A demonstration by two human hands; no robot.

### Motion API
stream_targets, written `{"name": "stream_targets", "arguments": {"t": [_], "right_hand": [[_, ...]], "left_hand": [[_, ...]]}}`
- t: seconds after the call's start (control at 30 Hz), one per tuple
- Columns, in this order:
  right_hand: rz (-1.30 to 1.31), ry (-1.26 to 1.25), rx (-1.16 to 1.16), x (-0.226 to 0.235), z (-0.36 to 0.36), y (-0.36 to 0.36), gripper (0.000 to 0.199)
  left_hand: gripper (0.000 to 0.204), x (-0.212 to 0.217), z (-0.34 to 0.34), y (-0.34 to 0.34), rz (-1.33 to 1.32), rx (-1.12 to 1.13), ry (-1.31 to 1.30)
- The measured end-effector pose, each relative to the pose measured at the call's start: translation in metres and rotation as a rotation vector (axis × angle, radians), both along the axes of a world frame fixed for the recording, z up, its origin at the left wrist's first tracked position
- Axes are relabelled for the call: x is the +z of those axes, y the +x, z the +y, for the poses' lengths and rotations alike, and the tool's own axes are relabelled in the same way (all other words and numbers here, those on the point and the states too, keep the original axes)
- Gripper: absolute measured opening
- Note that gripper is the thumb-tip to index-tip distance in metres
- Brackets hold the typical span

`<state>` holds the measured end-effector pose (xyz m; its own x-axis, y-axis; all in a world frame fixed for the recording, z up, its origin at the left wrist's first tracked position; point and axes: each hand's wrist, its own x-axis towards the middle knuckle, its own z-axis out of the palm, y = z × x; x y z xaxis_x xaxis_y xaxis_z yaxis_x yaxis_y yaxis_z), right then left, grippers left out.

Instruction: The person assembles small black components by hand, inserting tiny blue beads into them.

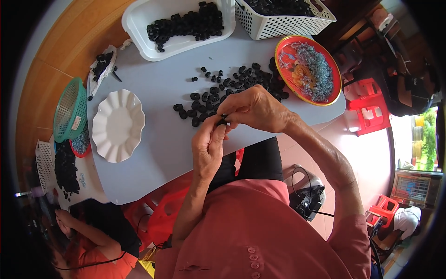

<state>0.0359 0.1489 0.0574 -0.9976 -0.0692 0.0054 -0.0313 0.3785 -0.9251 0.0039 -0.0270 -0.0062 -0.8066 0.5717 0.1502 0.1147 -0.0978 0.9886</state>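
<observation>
Head view: left hand (207, 148) reaching straight forward, right hand (261, 109) arched in from the right, fingertips together, pinching a small black part (222, 120) over the worktop (162, 121), inside its near edge. Fingers hide most of it; I can't tell its long axis or direction. Beyond lie loose black pieces (239, 85); at the far edge, a cut-off white basket (278, 29).

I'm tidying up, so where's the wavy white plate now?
In the head view, the white plate sits on the left part of the table, just right of the green basket.
</observation>
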Motion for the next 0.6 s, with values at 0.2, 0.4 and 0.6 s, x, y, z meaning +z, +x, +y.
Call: {"name": "stream_targets", "arguments": {"t": [0.2, 0.4, 0.6], "right_hand": [[0.021, 0.067, 0.011, 0.001, -0.004, -0.001, 0.011], [0.378, 0.385, -0.075, -0.004, -0.017, 0.004, 0.011], [0.130, 0.103, -0.006, 0.001, -0.007, 0.001, 0.013]], "left_hand": [[0.020, 0.001, 0.000, 0.000, 0.034, 0.020, -0.023], [0.016, -0.001, 0.003, 0.001, 0.022, 0.049, -0.030], [0.020, 0.001, -0.002, 0.000, -0.006, 0.012, -0.017]]}}
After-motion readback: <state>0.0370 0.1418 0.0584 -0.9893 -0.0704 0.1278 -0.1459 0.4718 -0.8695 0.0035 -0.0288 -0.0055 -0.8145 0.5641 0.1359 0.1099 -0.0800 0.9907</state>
